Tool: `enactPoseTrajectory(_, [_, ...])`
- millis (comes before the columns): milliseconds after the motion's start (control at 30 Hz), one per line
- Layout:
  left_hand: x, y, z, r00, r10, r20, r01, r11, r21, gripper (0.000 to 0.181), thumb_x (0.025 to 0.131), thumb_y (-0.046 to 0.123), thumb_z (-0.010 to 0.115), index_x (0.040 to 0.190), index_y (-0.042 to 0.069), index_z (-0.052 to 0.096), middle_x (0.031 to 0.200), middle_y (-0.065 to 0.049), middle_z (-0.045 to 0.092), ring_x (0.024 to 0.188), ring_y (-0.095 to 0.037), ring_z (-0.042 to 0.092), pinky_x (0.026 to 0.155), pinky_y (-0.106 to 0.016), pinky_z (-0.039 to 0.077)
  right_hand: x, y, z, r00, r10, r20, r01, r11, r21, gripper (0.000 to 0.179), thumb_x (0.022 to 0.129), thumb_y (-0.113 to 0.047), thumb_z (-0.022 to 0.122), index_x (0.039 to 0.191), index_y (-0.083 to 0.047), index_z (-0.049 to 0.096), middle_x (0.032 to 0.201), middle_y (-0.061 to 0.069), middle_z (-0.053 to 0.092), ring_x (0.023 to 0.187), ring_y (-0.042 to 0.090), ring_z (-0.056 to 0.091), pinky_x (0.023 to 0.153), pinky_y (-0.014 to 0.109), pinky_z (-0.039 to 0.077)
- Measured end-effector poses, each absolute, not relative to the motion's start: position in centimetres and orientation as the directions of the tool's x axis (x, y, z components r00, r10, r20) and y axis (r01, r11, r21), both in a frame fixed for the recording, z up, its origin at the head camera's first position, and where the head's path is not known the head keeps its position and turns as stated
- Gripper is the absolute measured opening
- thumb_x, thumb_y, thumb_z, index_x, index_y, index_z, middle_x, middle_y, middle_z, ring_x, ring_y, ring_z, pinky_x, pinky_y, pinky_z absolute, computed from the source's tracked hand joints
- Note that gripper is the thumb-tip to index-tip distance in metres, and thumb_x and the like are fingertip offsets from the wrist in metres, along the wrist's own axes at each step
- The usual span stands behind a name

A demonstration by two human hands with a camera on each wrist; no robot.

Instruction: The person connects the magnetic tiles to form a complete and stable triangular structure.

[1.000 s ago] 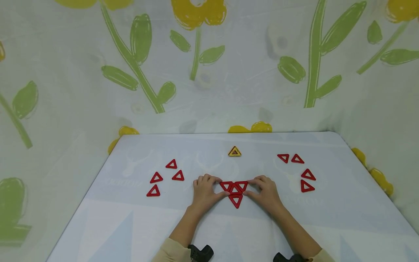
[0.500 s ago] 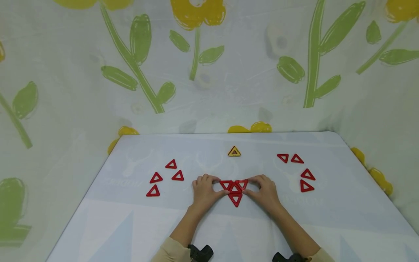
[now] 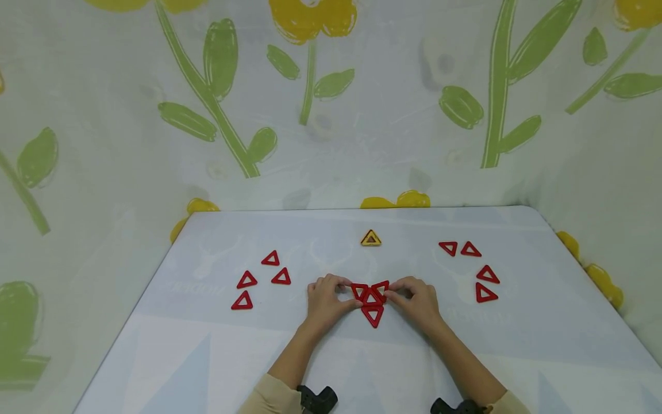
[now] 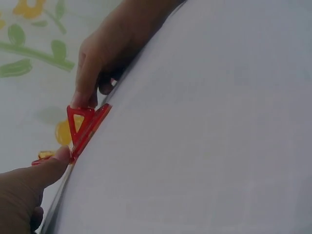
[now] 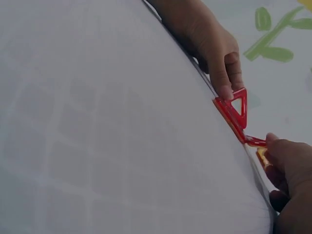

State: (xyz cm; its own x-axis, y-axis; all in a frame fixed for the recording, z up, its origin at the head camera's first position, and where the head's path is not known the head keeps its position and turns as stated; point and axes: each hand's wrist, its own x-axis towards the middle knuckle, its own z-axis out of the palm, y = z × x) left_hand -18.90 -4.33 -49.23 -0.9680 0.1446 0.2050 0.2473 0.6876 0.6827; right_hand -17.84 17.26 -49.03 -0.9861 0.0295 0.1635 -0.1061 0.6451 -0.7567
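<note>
Four red triangular magnetic tiles sit edge to edge in the middle of the table, around a centre tile (image 3: 371, 303). My left hand (image 3: 323, 300) pinches the left tile (image 3: 359, 285) between thumb and index finger. The right tile (image 3: 381, 284) is in the thumb and index finger of my right hand (image 3: 418, 302). Both wrist views show these side tiles tilted up from the flat ones; the right tile (image 4: 71, 122) stands steeply in the left wrist view, the left tile (image 5: 244, 109) likewise in the right wrist view. A front tile (image 3: 372, 308) points toward me, untouched.
Several loose red triangles (image 3: 242, 307) lie to the left, and several more (image 3: 486, 299) to the right. A yellow triangle piece (image 3: 370, 244) lies behind the joined tiles. The white table (image 3: 207, 368) ends at a flower-patterned cloth backdrop (image 3: 372, 144).
The two side tiles have tipped up and inward, and now look narrower from above. My right thumb and index finger have closed in on the right tile.
</note>
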Motion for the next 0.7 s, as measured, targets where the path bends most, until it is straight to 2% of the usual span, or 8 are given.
enactPoseTrajectory(200, [-18.85,-4.39,-49.19,-0.950,0.217,0.227,0.314,0.648,0.694,0.029,0.077,0.033,0.077,0.098,0.016,0.068,0.086,0.005,0.061,0.085,-0.012,0.053,0.085,-0.040,0.030,-17.88,17.27,-49.45,-0.973,-0.019,0.230,-0.183,0.673,-0.717,0.012,0.077,-0.023,0.078,0.085,-0.016,0.073,0.085,-0.004,0.068,0.080,0.014,0.055,0.078,0.038,0.031])
enactPoseTrajectory(400, [-18.77,-4.16,-49.31,-0.942,0.246,0.228,0.334,0.624,0.706,0.020,0.081,0.032,0.074,0.092,0.015,0.071,0.084,0.006,0.062,0.084,-0.011,0.053,0.086,-0.041,0.029,-17.66,17.16,-49.56,-0.957,-0.062,0.283,-0.253,0.657,-0.710,0.010,0.075,-0.018,0.079,0.081,-0.016,0.072,0.083,-0.005,0.066,0.078,0.014,0.054,0.078,0.039,0.030])
enactPoseTrajectory(700, [-18.67,-3.71,-49.08,-0.924,0.257,0.284,0.381,0.547,0.745,0.017,0.077,0.027,0.077,0.089,0.015,0.072,0.083,0.006,0.065,0.080,-0.011,0.052,0.083,-0.038,0.028,-17.78,16.98,-49.53,-0.910,-0.141,0.390,-0.389,0.614,-0.687,0.014,0.072,-0.015,0.081,0.081,-0.015,0.072,0.083,-0.006,0.065,0.081,0.012,0.056,0.075,0.036,0.031])
